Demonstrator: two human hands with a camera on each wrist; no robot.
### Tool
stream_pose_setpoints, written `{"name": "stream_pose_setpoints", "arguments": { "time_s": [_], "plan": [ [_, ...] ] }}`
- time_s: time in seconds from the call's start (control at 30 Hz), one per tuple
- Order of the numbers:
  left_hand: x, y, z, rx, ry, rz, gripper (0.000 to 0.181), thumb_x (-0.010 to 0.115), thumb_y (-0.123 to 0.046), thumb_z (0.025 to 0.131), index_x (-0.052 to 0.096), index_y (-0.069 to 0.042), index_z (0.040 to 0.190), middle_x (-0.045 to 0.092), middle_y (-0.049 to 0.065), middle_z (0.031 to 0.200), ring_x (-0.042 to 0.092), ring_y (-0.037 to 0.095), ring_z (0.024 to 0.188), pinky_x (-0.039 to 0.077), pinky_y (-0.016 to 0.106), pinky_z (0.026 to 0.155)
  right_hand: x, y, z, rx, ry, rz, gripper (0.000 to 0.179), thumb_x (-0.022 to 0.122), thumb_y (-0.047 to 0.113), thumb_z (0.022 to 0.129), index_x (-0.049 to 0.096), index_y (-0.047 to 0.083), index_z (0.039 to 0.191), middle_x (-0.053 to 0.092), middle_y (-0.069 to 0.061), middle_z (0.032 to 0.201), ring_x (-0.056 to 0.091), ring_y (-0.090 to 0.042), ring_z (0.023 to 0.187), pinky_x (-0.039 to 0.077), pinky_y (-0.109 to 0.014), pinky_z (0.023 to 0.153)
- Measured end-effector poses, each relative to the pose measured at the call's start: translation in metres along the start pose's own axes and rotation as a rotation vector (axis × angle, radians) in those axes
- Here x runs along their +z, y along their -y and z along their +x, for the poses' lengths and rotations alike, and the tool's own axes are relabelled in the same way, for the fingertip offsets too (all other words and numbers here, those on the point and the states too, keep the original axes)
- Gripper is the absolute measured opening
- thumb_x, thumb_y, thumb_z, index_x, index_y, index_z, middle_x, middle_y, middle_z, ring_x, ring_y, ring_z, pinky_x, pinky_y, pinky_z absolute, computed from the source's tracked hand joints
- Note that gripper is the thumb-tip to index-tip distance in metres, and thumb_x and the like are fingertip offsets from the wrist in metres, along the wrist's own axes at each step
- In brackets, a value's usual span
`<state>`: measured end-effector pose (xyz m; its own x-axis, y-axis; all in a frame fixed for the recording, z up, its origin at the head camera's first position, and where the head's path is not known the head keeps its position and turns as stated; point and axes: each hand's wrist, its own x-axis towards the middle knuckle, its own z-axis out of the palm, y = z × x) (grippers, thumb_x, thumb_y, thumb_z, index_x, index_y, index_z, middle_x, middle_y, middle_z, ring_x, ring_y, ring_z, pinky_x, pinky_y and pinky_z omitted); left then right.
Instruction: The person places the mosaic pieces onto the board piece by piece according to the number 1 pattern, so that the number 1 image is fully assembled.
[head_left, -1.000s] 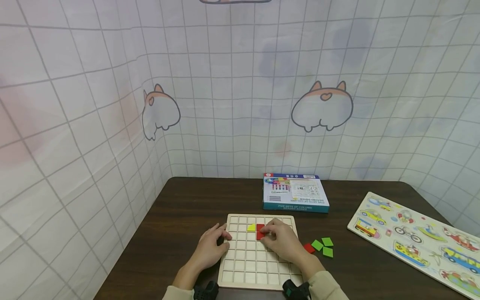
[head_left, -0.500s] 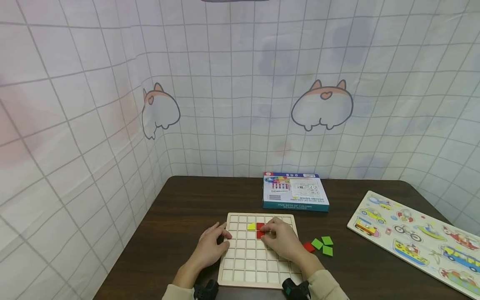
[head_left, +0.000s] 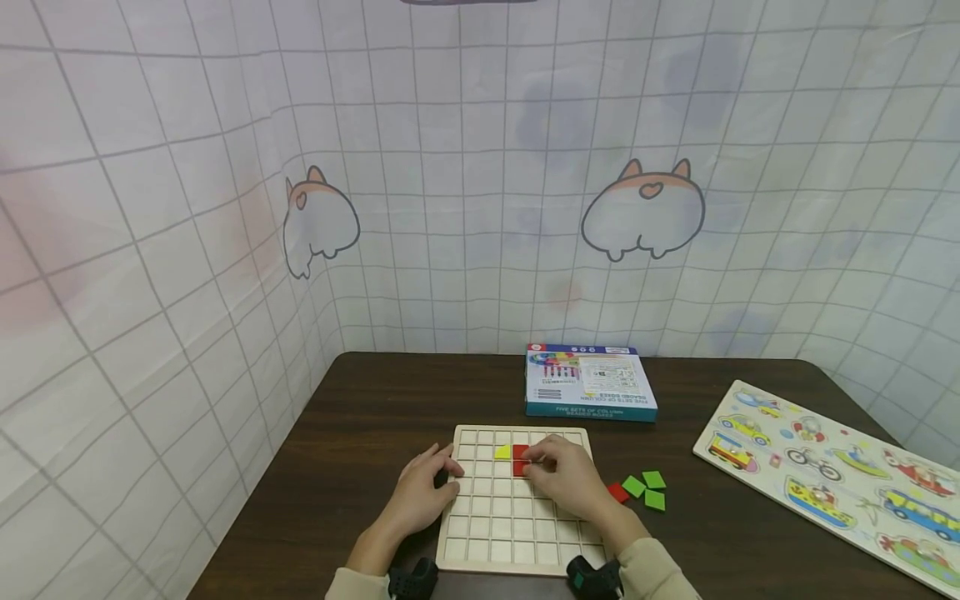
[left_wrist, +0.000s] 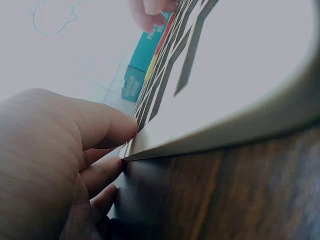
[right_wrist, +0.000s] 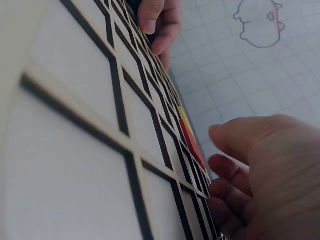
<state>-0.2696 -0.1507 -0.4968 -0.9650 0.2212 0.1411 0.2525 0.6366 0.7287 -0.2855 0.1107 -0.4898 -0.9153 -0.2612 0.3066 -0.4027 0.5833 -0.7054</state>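
A pale wooden grid board [head_left: 491, 529] lies on the dark table. In its upper part sit two red square tiles [head_left: 519, 469], one above the other, with a yellow tile [head_left: 502, 452] beside the upper one. My left hand [head_left: 422, 496] rests at the board's left edge; in the left wrist view, thumb and fingertips meet that edge. Over the board's right half, my right hand [head_left: 573, 479] has its index finger and thumb, spread apart, at the right side of the red tiles. The right wrist view shows the red tiles [right_wrist: 191, 142] low in the grid, the fingers beside them.
Several green tiles [head_left: 654, 500] and a red one [head_left: 618, 492] lie right of the board. Behind stands a flat box [head_left: 590, 411] with a teal side. A picture puzzle board [head_left: 780, 442] slants across the table's right side. A gridded curtain [head_left: 480, 208] surrounds the table.
Both hands keep nearly the same place at the board, and the tiles have not visibly moved. Only the head view shifts slightly.
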Motion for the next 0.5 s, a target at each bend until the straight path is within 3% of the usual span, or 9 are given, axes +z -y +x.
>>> {"name": "stream_pose_setpoints", "arguments": {
  "time_s": [0.2, 0.5],
  "plan": [
    [0.002, 0.0, -0.002, 0.002, 0.006, -0.003, 0.008, 0.064, -0.01, 0.089, 0.066, -0.017, 0.093, 0.045, 0.017, 0.148, 0.029, 0.04, 0.142, 0.016, 0.067, 0.111, -0.008, -0.002, -0.008, 0.039, -0.037, 0.03, 0.011, 0.072, 0.012, 0.088, 0.074, 0.016, 0.098, 0.065, 0.011, 0.091, 0.056, -0.01, 0.078, 0.05, -0.024, 0.069],
    [0.001, 0.001, 0.001, 0.009, 0.002, -0.003, 0.009, 0.062, -0.011, 0.09, 0.066, -0.018, 0.094, 0.044, 0.016, 0.149, 0.028, 0.039, 0.143, 0.013, 0.065, 0.113, -0.03, 0.002, -0.024, 0.044, -0.132, 0.037, 0.011, 0.068, 0.009, 0.09, 0.074, 0.016, 0.097, 0.068, 0.011, 0.095, 0.06, -0.008, 0.087, 0.054, -0.032, 0.082]
  ]
}}
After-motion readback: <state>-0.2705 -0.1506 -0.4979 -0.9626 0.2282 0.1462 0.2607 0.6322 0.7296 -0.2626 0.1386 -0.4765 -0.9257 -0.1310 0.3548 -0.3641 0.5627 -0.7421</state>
